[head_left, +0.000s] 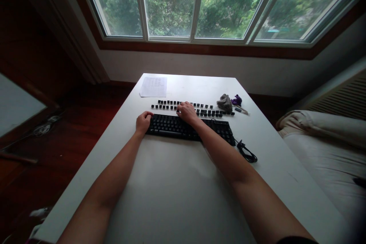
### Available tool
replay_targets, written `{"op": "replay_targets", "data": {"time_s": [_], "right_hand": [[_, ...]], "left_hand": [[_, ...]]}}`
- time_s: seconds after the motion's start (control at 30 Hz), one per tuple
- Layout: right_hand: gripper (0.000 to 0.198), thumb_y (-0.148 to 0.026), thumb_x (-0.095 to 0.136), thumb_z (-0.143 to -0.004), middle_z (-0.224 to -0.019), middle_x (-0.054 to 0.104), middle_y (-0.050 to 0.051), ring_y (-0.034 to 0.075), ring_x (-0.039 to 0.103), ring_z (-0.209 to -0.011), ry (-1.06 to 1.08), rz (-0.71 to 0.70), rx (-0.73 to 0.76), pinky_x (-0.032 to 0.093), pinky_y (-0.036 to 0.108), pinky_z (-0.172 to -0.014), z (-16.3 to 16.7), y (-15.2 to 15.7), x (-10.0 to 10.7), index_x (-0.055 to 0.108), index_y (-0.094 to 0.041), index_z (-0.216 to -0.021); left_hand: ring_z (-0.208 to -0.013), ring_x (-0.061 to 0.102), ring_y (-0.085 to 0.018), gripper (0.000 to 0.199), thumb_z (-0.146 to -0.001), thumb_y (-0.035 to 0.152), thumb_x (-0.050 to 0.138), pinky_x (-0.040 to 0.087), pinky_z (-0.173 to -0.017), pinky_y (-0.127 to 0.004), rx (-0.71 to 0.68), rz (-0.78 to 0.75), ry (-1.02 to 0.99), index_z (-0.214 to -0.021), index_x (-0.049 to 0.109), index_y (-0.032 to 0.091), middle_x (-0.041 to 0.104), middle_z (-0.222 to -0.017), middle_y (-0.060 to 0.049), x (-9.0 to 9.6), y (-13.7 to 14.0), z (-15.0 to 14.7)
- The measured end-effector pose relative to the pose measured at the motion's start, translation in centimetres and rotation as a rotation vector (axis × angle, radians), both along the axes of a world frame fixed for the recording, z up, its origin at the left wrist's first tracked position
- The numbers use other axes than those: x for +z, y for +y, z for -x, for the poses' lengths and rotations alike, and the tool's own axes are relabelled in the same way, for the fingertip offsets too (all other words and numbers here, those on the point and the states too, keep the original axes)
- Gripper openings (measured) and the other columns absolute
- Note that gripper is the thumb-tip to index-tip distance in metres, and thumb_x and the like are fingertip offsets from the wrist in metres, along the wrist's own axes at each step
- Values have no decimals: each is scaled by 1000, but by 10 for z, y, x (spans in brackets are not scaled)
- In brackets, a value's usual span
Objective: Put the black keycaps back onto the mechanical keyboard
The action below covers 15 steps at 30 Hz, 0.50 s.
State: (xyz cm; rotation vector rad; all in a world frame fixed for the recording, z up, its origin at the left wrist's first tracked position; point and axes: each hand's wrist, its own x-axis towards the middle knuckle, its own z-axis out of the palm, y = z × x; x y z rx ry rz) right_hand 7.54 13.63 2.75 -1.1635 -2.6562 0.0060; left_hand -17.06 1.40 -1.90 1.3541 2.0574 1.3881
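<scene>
A black keyboard (168, 126) lies flat across the white table (160, 183). My left hand (143, 122) is closed around its upper left corner. My right hand (187, 113) is over the keyboard's back edge, with thumb and fingers pinched on a small black keycap (177, 111) beside the rows of loose keys. Several loose keycaps (165, 107) stand in lines behind the keyboard, some of them hidden by my right hand. My right forearm covers part of the keyboard's right half.
A printed sheet (153, 86) lies at the table's far left. At the right are a grey cloth (224, 102), a purple cloth (237, 100) and thin tools (241, 110). A coiled black cable (248, 153) rests beside the keyboard. A covered sofa (320, 152) stands to the right.
</scene>
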Motion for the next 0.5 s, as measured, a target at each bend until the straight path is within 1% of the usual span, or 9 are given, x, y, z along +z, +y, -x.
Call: {"op": "replay_targets", "data": {"time_s": [0.07,0.17,0.33,0.5], "right_hand": [[17,-28,65,-93,-110,71,11,26,58,-107,63,32,36,40,35,-92,-3,-3,3,74,-20,-104],[14,-27,66,-93,-100,74,7,21,63,-95,139,140,103,41,30,-84,-13,-7,8,75,-20,-101],[12,-27,69,-90,-88,74,3,15,63,-78,177,292,186,40,25,-72,-29,-20,13,77,-20,-97],[9,-24,72,-86,-84,73,2,14,62,-75,117,324,193,39,25,-68,-36,-29,7,78,-21,-92]], "left_hand": [[-86,68,-22,24,-83,27,52,48,-81,-31,-1,-3,2,-89,75,24,75,-84,-1,-1,0,1],[-85,68,-21,24,-83,26,52,48,-80,-31,-5,-8,11,-88,75,25,75,-84,-1,-1,-1,1],[-84,67,-22,25,-83,26,52,48,-80,-31,1,5,16,-90,76,24,75,-84,-1,0,-2,-1],[-85,67,-22,24,-83,26,52,48,-81,-31,-2,5,11,-89,76,24,76,-86,-1,0,-3,-2]]}}
